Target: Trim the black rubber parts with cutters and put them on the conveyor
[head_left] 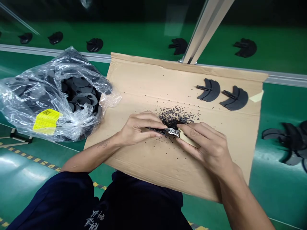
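Cutters meet a small black piece above a heap of scraps

The black piece [157, 130], slim and mostly hidden by fingers, is held just above the cardboard [144, 83], a little right of the middle between its left and right edges. The left hand [141, 127] pinches it between thumb and fingers. The right hand [203, 143] is wrapped around the pale handles of the cutters [173, 131], whose metal head points left at the piece's end; whether the blades are biting is too small to tell.

Right behind the tools, black scraps [174, 114] lie thickest in a heap and scatter thinly outward. Toward the cardboard's far right corner sit two black fans, a left one [211, 90] and a right one [237, 98], side by side and apart, stems pointing left. A pale patch [257, 96] lies at the right edge.

Over the cardboard's left edge spreads a clear plastic bag [19, 89] full of dark discs [81, 82], with a yellow label [47, 121] near its front. The cardboard rests on a green bench [278, 108]; more black parts [294, 139] lie beyond its right edge. Along the back run a metal rail [285, 79] and an upright post [206, 28].
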Motion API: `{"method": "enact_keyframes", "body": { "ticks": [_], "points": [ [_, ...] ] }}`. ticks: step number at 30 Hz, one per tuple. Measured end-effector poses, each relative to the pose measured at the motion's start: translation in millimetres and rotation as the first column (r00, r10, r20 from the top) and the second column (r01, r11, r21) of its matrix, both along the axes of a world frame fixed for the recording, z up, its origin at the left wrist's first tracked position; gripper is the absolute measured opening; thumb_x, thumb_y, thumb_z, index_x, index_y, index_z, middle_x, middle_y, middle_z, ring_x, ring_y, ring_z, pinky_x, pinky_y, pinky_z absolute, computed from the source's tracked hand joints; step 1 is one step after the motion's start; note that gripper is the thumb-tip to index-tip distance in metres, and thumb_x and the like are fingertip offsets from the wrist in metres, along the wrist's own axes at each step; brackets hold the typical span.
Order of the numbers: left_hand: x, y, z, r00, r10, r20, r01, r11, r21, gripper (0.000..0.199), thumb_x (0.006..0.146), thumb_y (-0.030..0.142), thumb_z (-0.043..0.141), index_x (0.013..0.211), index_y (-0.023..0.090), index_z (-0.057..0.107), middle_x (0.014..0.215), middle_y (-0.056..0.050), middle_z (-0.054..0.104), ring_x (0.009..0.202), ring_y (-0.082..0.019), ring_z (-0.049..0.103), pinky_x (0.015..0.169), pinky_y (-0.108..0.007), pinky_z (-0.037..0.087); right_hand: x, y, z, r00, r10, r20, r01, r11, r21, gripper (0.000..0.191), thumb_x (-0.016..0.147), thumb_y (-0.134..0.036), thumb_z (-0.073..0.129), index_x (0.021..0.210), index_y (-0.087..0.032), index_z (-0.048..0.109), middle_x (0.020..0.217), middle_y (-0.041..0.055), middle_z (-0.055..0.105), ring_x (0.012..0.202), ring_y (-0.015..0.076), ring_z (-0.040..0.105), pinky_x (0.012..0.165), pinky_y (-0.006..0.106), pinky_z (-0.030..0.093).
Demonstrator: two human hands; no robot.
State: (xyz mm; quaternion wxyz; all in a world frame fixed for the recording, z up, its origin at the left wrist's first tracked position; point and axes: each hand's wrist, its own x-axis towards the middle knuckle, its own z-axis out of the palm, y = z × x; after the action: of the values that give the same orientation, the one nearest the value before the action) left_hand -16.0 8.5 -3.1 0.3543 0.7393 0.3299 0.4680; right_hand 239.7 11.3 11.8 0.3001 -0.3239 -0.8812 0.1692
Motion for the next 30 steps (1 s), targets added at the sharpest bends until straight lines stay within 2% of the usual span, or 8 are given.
{"method": "enact_keyframes", "body": {
  "ticks": [7, 9, 12, 17, 21, 26, 28, 30],
  "points": [
    [-1, -2, 5.6, 1.000, -0.012, -0.020, 0.011, 1.000, -0.012, 0.020, 0.087, 0.025, 0.078, 0.106, 0.018, 0.078, 0.093, -0.008, 0.077, 0.087, -0.014, 0.070, 0.079, -0.027, 0.060, -8, 0, 2.9, 0.983, -0.030, -0.183, -0.028, 0.952, -0.305, 0.024, 0.094, -0.024, 0.068, 0.117, -0.022, 0.071, 0.093, 0.0058, 0.074, 0.075, 0.0165, 0.069, 0.066, 0.029, 0.056],
    [-1, -2, 7.3, 0.999, 0.000, -0.048, 0.000, 1.000, -0.012, 0.021, 0.087, 0.026, 0.078, 0.107, 0.019, 0.077, 0.094, -0.007, 0.077, 0.087, -0.014, 0.070, 0.078, -0.027, 0.059, -8, 1, 0.7, 0.983, -0.077, -0.165, 0.027, 0.958, -0.286, 0.026, 0.093, -0.026, 0.068, 0.120, -0.023, 0.071, 0.096, 0.0070, 0.074, 0.079, 0.0182, 0.070, 0.069, 0.031, 0.057],
    [0, -3, 7.3, 0.994, -0.003, -0.105, 0.002, 1.000, -0.010, 0.026, 0.089, 0.026, 0.076, 0.115, 0.019, 0.075, 0.095, -0.007, 0.076, 0.086, -0.013, 0.069, 0.076, -0.025, 0.058, -6, 1, -4.8, 0.987, -0.127, -0.100, 0.112, 0.983, -0.144, 0.033, 0.092, -0.027, 0.070, 0.125, -0.022, 0.069, 0.100, 0.0099, 0.074, 0.083, 0.0219, 0.070, 0.070, 0.035, 0.057],
    [0, -1, 1.7, 0.970, 0.051, -0.236, -0.030, 0.995, 0.095, 0.031, 0.092, 0.027, 0.072, 0.123, 0.022, 0.071, 0.098, -0.006, 0.075, 0.089, -0.014, 0.068, 0.081, -0.029, 0.057, -5, 1, -10.5, 0.990, -0.140, 0.035, 0.139, 0.990, 0.031, 0.036, 0.091, -0.028, 0.070, 0.126, -0.021, 0.068, 0.096, 0.0102, 0.074, 0.081, 0.0240, 0.068, 0.069, 0.037, 0.056],
    [-1, -1, 1.3, 0.971, 0.111, -0.212, -0.083, 0.987, 0.140, 0.027, 0.091, 0.024, 0.073, 0.118, 0.020, 0.072, 0.101, -0.006, 0.076, 0.091, -0.014, 0.070, 0.082, -0.029, 0.058, -5, 2, -9.1, 0.983, -0.178, -0.043, 0.173, 0.981, -0.092, 0.033, 0.091, -0.030, 0.071, 0.122, -0.019, 0.067, 0.100, 0.0106, 0.073, 0.082, 0.0222, 0.068, 0.070, 0.036, 0.056],
    [3, -5, 3.0, 0.989, 0.114, -0.090, -0.104, 0.988, 0.113, 0.022, 0.088, 0.021, 0.077, 0.107, 0.015, 0.070, 0.098, -0.007, 0.077, 0.093, -0.014, 0.074, 0.084, -0.026, 0.062, -9, -1, -5.8, 0.959, -0.241, -0.147, 0.188, 0.933, -0.307, 0.033, 0.086, -0.035, 0.077, 0.116, -0.023, 0.067, 0.093, 0.0045, 0.072, 0.066, 0.0151, 0.059, 0.059, 0.030, 0.053],
    [4, -6, 2.4, 0.995, 0.083, -0.063, -0.075, 0.991, 0.113, 0.017, 0.087, 0.021, 0.077, 0.101, 0.015, 0.068, 0.096, -0.008, 0.077, 0.093, -0.015, 0.074, 0.086, -0.027, 0.062, -12, -4, -4.9, 0.957, -0.212, -0.200, 0.149, 0.946, -0.289, 0.026, 0.088, -0.026, 0.073, 0.114, -0.023, 0.067, 0.093, 0.0045, 0.073, 0.067, 0.0152, 0.062, 0.059, 0.029, 0.052],
    [5, -7, 0.8, 0.992, 0.058, -0.109, -0.043, 0.990, 0.133, 0.014, 0.090, 0.020, 0.073, 0.102, 0.015, 0.067, 0.096, -0.009, 0.076, 0.093, -0.016, 0.074, 0.085, -0.027, 0.062, -15, -8, -3.6, 0.960, -0.133, -0.248, 0.086, 0.977, -0.193, 0.025, 0.089, -0.017, 0.068, 0.114, -0.023, 0.067, 0.096, 0.0059, 0.075, 0.073, 0.0171, 0.067, 0.062, 0.030, 0.054]
  ]
}}
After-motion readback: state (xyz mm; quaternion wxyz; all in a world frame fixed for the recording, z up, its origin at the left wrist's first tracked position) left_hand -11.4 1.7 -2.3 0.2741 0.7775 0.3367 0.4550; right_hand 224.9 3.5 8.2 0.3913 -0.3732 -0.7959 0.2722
